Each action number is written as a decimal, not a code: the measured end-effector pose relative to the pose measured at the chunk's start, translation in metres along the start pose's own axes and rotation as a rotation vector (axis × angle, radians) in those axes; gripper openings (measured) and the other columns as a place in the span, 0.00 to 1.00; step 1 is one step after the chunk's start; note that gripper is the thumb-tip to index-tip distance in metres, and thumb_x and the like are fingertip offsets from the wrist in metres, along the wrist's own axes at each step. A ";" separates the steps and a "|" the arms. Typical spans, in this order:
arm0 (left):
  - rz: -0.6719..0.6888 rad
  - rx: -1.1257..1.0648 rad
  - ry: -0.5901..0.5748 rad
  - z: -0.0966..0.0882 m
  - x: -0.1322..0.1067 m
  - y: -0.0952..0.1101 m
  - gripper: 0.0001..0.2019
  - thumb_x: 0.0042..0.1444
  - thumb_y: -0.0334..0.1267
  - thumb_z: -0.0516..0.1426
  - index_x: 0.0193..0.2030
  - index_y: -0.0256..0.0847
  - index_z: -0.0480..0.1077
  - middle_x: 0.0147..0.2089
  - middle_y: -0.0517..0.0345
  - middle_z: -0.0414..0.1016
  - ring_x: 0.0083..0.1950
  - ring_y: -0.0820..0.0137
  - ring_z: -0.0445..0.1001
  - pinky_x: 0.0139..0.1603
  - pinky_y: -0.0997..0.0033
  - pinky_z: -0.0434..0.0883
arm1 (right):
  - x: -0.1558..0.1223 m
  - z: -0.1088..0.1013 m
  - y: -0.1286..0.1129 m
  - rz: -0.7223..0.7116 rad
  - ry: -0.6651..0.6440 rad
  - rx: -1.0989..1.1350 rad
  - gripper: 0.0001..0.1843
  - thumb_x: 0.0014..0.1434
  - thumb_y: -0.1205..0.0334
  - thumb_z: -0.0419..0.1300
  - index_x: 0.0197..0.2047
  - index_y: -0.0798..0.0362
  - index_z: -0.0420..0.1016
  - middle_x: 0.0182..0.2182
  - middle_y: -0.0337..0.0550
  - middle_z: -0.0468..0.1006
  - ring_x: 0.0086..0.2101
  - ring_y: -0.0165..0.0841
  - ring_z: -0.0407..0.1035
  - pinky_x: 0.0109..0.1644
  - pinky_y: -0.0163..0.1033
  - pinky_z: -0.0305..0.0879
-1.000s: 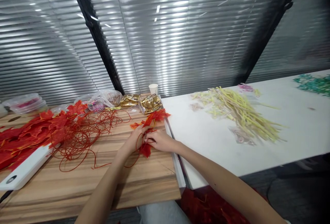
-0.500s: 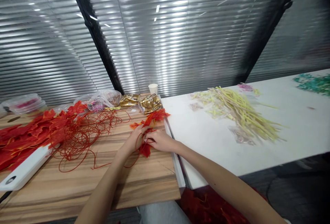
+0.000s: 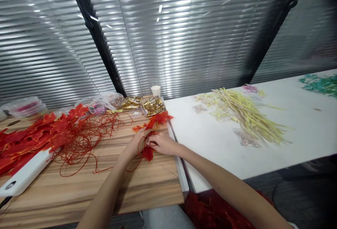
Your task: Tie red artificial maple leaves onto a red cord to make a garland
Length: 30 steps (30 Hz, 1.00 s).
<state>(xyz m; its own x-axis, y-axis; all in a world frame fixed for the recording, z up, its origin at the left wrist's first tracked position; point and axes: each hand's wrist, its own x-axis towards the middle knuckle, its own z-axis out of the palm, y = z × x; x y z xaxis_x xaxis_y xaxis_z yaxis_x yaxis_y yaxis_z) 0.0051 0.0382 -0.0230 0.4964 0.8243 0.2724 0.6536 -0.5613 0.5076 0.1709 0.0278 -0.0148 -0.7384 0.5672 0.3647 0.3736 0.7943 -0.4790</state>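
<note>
My left hand is closed on a bunch of red artificial maple leaves near the right edge of the wooden table. Beside it, my right hand pinches red cord close to the leaves, its fingertips almost touching the left hand. A loop of the cord runs round the left hand and down toward the tabletop. One leaf tip sticks out below the fingers. The exact point where cord and leaves meet is hidden by my fingers.
To the left lie a tangle of red cord, a pile of red leaves and a white handled device. Gold packets and a paper cup stand behind. Yellow strips lie on the white table.
</note>
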 end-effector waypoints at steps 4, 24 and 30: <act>0.002 0.015 -0.016 -0.002 -0.001 0.003 0.20 0.47 0.28 0.52 0.49 0.38 0.68 0.47 0.48 0.71 0.48 0.63 0.68 0.51 0.60 0.65 | 0.000 0.001 0.001 -0.004 0.003 0.002 0.09 0.56 0.72 0.51 0.28 0.56 0.70 0.26 0.41 0.74 0.26 0.28 0.64 0.31 0.31 0.53; -0.040 0.023 -0.043 -0.005 0.002 0.011 0.20 0.45 0.27 0.51 0.47 0.37 0.69 0.43 0.48 0.73 0.42 0.64 0.70 0.46 0.62 0.66 | 0.000 0.000 0.000 0.025 -0.021 -0.014 0.09 0.56 0.72 0.52 0.28 0.56 0.71 0.27 0.41 0.74 0.27 0.28 0.65 0.32 0.30 0.53; -0.027 0.042 -0.032 -0.003 0.001 0.006 0.20 0.44 0.28 0.51 0.47 0.37 0.69 0.45 0.47 0.72 0.44 0.63 0.69 0.48 0.61 0.65 | 0.000 0.000 0.000 0.022 -0.013 -0.004 0.09 0.55 0.72 0.52 0.28 0.56 0.71 0.26 0.41 0.74 0.27 0.28 0.65 0.32 0.30 0.54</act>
<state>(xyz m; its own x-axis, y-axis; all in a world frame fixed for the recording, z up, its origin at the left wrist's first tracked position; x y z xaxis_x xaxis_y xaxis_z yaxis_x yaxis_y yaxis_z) 0.0074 0.0356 -0.0171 0.4960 0.8365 0.2328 0.6897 -0.5425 0.4796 0.1711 0.0278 -0.0154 -0.7372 0.5818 0.3436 0.3920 0.7825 -0.4838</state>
